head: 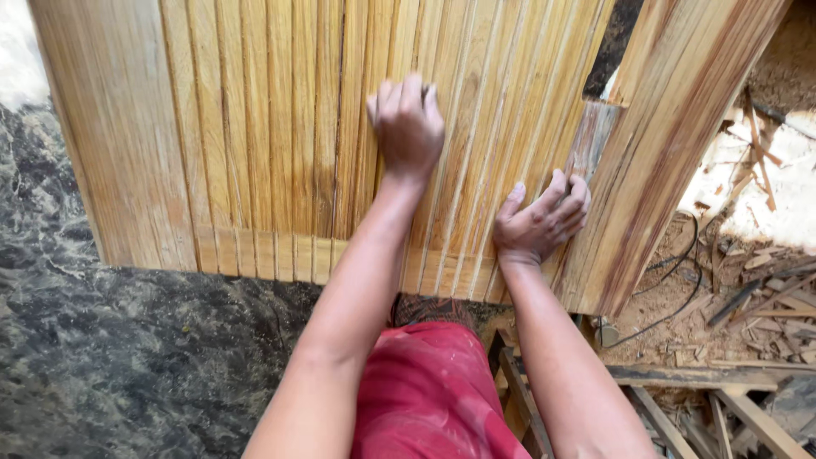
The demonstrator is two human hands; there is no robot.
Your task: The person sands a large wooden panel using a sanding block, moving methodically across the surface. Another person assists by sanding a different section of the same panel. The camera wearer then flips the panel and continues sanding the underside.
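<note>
Resting on a slatted wooden panel (255,136), both hands, left hand (408,127), right hand (540,223), above dark marbled floor (127,357)

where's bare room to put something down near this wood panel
Bare: the dark marbled floor left of and below the slatted panel. Crowded: the right side, with wood scraps and a black cable. The left hand and right hand press on the panel.

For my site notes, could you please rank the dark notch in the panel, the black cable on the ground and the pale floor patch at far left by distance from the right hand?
1. Dark notch, above the right hand.
2. Black cable, lower right.
3. Pale floor patch, far upper left.
</note>
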